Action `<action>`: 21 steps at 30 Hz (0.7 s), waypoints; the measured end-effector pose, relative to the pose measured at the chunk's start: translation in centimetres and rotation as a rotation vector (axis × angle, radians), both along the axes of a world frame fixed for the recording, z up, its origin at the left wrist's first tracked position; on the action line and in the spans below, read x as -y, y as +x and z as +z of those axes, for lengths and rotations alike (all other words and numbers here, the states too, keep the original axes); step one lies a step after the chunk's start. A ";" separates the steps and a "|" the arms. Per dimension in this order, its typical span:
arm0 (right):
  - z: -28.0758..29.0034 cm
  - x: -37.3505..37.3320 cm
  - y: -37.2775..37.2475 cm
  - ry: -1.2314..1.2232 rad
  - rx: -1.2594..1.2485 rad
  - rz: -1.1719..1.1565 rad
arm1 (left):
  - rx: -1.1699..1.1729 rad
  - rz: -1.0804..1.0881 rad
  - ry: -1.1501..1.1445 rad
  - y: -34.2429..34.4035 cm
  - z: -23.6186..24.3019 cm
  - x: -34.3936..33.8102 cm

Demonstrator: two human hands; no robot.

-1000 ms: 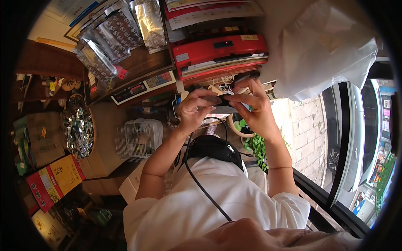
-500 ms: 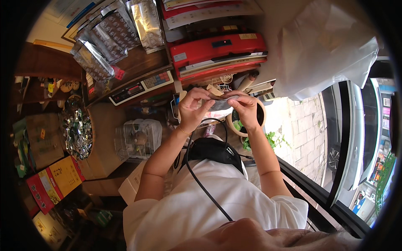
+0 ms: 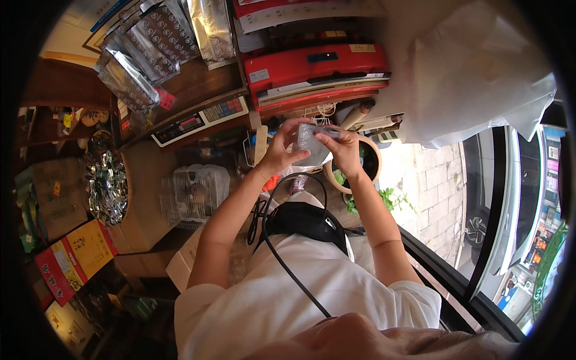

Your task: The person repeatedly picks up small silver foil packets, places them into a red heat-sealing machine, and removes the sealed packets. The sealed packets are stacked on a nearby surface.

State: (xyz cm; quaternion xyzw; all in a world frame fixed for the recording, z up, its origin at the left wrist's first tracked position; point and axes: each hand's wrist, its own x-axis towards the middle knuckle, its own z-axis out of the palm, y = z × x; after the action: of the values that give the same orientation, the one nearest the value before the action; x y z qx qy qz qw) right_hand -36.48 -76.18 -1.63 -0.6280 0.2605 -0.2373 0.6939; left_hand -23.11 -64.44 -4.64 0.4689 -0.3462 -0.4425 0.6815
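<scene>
Both hands meet in front of me around a small silver-grey foil pouch with pale printed marks on its upper part. My left hand grips the pouch's left side, fingers behind it and thumb along its lower edge. On the other side, my right hand pinches the pouch, its thumb lying flat across the front. The fingers behind the pouch are partly hidden. Beyond the hands is a red machine with a small dark display.
Larger patterned foil pouches lie on the shelf at upper left, above a digital scale. A white wire cage stands to the left. A round planter is close beyond my right hand. A black cable loops before my body.
The pouch has been turned so its printed face shows more. My right thumb has slid onto its front, and both hands have shifted slightly; the view has moved a little.
</scene>
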 end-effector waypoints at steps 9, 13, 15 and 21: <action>-10.0 5.6 5.3 0.213 -0.246 -0.076 | -0.245 -0.028 0.292 -2.5 -11.4 2.0; -11.2 6.8 7.0 0.010 -0.285 -0.124 | -0.336 0.024 0.335 -2.4 -12.6 3.1; -11.4 6.7 6.7 -0.280 -0.395 -0.271 | -0.372 0.023 0.334 -2.4 -12.8 3.2; -7.3 2.1 5.1 -1.033 -0.453 -0.180 | -0.382 0.104 0.384 -2.5 -13.0 3.4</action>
State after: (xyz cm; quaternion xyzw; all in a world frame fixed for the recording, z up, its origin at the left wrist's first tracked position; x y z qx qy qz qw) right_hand -31.35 -78.30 -8.94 -0.8962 0.3056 -0.2515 0.2006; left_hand -25.62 -67.85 -17.65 0.5146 -0.0967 -0.5450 0.6548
